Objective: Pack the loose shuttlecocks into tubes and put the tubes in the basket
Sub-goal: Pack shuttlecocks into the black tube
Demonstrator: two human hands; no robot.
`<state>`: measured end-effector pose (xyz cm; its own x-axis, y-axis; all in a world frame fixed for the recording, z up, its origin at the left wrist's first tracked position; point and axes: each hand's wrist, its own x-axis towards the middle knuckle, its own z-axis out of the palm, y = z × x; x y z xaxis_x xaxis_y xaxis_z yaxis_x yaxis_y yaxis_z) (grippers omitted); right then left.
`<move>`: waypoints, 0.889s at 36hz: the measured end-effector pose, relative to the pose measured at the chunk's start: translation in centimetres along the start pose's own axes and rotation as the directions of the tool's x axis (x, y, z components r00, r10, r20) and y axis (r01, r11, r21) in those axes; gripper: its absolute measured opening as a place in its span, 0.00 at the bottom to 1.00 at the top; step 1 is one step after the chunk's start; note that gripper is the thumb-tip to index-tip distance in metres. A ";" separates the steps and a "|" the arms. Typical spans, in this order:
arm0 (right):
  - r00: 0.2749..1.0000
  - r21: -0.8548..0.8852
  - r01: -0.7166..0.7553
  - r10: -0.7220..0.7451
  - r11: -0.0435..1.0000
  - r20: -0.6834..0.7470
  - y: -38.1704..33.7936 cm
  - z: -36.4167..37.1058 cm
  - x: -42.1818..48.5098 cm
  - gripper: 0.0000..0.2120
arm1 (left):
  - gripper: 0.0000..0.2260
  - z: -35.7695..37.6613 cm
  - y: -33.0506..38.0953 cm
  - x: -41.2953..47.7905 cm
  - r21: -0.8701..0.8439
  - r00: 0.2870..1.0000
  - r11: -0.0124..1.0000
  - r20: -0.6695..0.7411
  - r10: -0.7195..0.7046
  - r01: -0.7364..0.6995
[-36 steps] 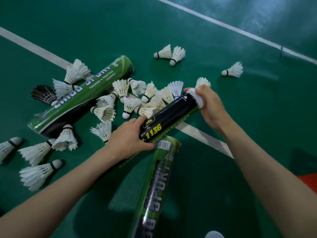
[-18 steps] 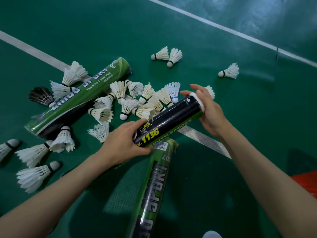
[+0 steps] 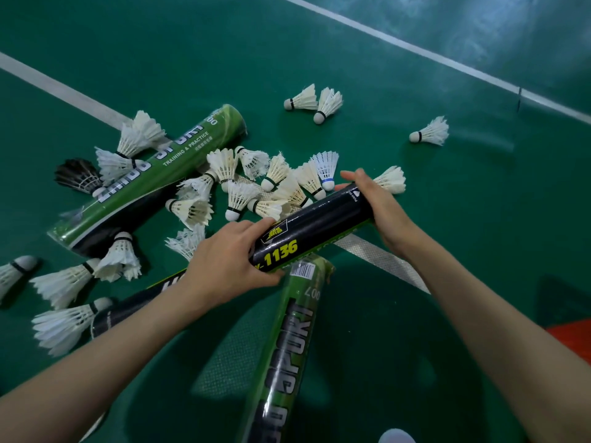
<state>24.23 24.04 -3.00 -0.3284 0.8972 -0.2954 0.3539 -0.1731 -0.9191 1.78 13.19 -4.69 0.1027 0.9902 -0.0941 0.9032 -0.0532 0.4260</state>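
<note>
Gripping the black tube (image 3: 319, 225) round its near end, the left hand (image 3: 224, 266) holds it slanted over the court floor (image 3: 383, 362), while the right hand (image 3: 380, 206) cups its far end, fingers curled over it; whether that end is capped cannot be told. Many loose shuttlecocks (image 3: 240, 199) lie scattered left and far, beside a far green tube (image 3: 153, 183), a near green tube (image 3: 287, 346) and a dark tube (image 3: 137, 302). An orange corner (image 3: 572, 334) at the right edge may be the basket, so most packing seems left to do.

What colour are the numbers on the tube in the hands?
The numbers are yellow, printed on a black tube. The head view shows them best.
</note>
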 end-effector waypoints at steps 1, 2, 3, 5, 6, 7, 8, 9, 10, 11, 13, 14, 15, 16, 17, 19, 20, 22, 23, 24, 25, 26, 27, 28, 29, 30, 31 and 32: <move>1.000 -0.016 0.003 -0.003 1.000 0.002 0.3 0.1 -0.1 0.24 | 0.37 -0.1 -0.2 0.0 0.021 1.000 1.000 -0.005 0.010 -0.010; 1.000 -0.021 0.007 -0.007 1.000 0.005 0.6 0.2 -0.3 0.24 | 0.37 -0.1 -0.5 0.0 0.039 1.000 0.999 -0.012 0.020 -0.020; 1.000 -0.008 0.006 -0.006 1.000 0.007 0.8 0.3 -0.4 0.23 | 0.37 -0.2 -0.6 -0.1 0.054 0.999 0.998 -0.018 0.030 -0.029; 1.000 0.041 0.000 0.000 0.999 -0.009 0.9 0.5 -0.6 0.21 | 0.36 -0.2 -0.6 -0.1 0.075 0.999 0.997 -0.030 0.039 -0.037; 1.000 0.055 0.005 -0.004 0.998 -0.023 0.7 0.6 -0.6 0.20 | 0.36 -0.2 -0.5 -0.1 0.080 0.999 0.996 -0.035 0.039 -0.036; 0.999 0.062 0.011 -0.009 0.998 -0.035 0.5 0.7 -0.6 0.18 | 0.36 -0.2 -0.4 -0.1 0.083 0.998 0.996 -0.043 0.040 -0.036; 0.999 0.067 0.016 -0.013 0.998 -0.042 0.3 0.8 -0.7 0.17 | 0.36 -0.2 -0.3 -0.1 0.086 0.998 0.996 -0.053 0.042 -0.038; 0.999 0.069 0.014 -0.011 0.998 -0.046 0.2 0.8 -0.7 0.16 | 0.36 -0.3 -0.3 0.0 0.090 0.997 0.995 -0.062 0.045 -0.039; 0.999 0.070 0.008 -0.005 0.998 -0.046 0.2 0.7 -0.7 0.15 | 0.37 -0.4 -0.3 0.1 0.099 0.997 0.994 -0.068 0.048 -0.041; 0.999 0.075 -0.001 0.004 0.997 -0.044 0.2 0.7 -0.8 0.14 | 0.37 -0.5 -0.3 0.1 0.113 0.996 0.992 -0.073 0.056 -0.047; 0.999 0.106 -0.025 0.030 0.994 -0.044 0.3 0.6 -0.9 0.14 | 0.36 -0.6 -0.3 0.1 0.143 0.994 0.987 -0.074 0.079 -0.068; 0.998 0.132 -0.036 0.044 0.991 -0.054 0.4 0.6 -0.9 0.14 | 0.36 -0.5 -0.2 0.1 0.154 0.993 0.985 -0.075 0.088 -0.075; 0.996 0.163 -0.048 0.060 0.985 -0.069 0.3 0.6 -0.9 0.14 | 0.36 -0.3 -0.1 0.1 0.159 0.992 0.984 -0.079 0.095 -0.081; 0.993 0.196 -0.057 0.076 0.979 -0.088 0.3 0.6 -0.9 0.14 | 0.36 -0.1 -0.1 0.1 0.159 0.991 0.984 -0.085 0.099 -0.085; 0.990 0.230 -0.068 0.095 0.971 -0.107 0.3 0.7 -0.9 0.13 | 0.36 0.1 -0.1 0.0 0.157 0.991 0.984 -0.090 0.103 -0.087; 0.982 0.295 -0.090 0.133 0.951 -0.131 0.5 0.8 -0.9 0.13 | 0.36 0.4 -0.2 -0.1 0.164 0.989 0.982 -0.095 0.110 -0.094; 0.980 0.315 -0.098 0.147 0.944 -0.136 0.6 0.8 -0.9 0.14 | 0.36 0.5 -0.2 -0.1 0.173 0.989 0.980 -0.094 0.115 -0.098; 0.978 0.336 -0.109 0.162 0.936 -0.133 1.0 0.8 -1.0 0.14 | 0.37 0.6 -0.2 -0.1 0.189 0.989 0.977 -0.091 0.120 -0.101; 0.979 0.333 -0.110 0.159 0.936 -0.123 1.1 0.8 -1.0 0.14 | 0.37 0.6 -0.2 -0.2 0.195 0.989 0.976 -0.091 0.119 -0.099; 0.982 0.319 -0.111 0.154 0.941 -0.112 1.2 0.7 -1.0 0.14 | 0.37 0.7 -0.2 -0.3 0.198 0.989 0.976 -0.091 0.114 -0.094; 0.984 0.299 -0.115 0.149 0.947 -0.096 1.2 0.6 -0.9 0.14 | 0.37 0.8 -0.1 -0.4 0.198 0.990 0.976 -0.090 0.106 -0.087; 0.986 0.279 -0.117 0.145 0.953 -0.082 1.3 0.6 -0.8 0.14 | 0.37 0.9 -0.1 -0.5 0.196 0.992 0.977 -0.085 0.097 -0.078; 0.987 0.274 -0.119 0.143 0.954 -0.068 1.4 0.4 -0.7 0.14 | 0.37 1.0 -0.1 -0.6 0.197 0.993 0.978 -0.081 0.089 -0.071; 0.988 0.291 -0.129 0.149 0.948 -0.050 1.6 0.2 -0.6 0.15 | 0.37 1.2 0.0 -0.6 0.204 0.993 0.977 -0.080 0.087 -0.069; 0.985 0.338 -0.150 0.168 0.929 -0.024 1.7 0.0 -0.5 0.18 | 0.37 1.4 -0.1 -0.7 0.216 0.992 0.974 -0.087 0.091 -0.071; 0.981 0.396 -0.180 0.195 0.900 0.002 2.0 -0.3 -0.3 0.22 | 0.38 1.6 -0.2 -0.7 0.228 0.990 0.971 -0.101 0.102 -0.077; 0.974 0.444 -0.211 0.224 0.871 0.024 2.1 -0.5 -0.3 0.25 | 0.38 1.7 -0.3 -0.7 0.241 0.986 0.967 -0.120 0.118 -0.086; 0.966 0.462 -0.243 0.254 0.853 0.038 2.2 -0.6 -0.2 0.27 | 0.38 1.9 -0.5 -0.6 0.255 0.982 0.962 -0.136 0.135 -0.097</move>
<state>25.56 23.73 -4.80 -0.2610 0.8075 -0.5290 -0.0231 -0.5531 -0.8328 2.08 12.34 -6.56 0.1660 0.9823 0.0870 0.9654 -0.1799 0.1890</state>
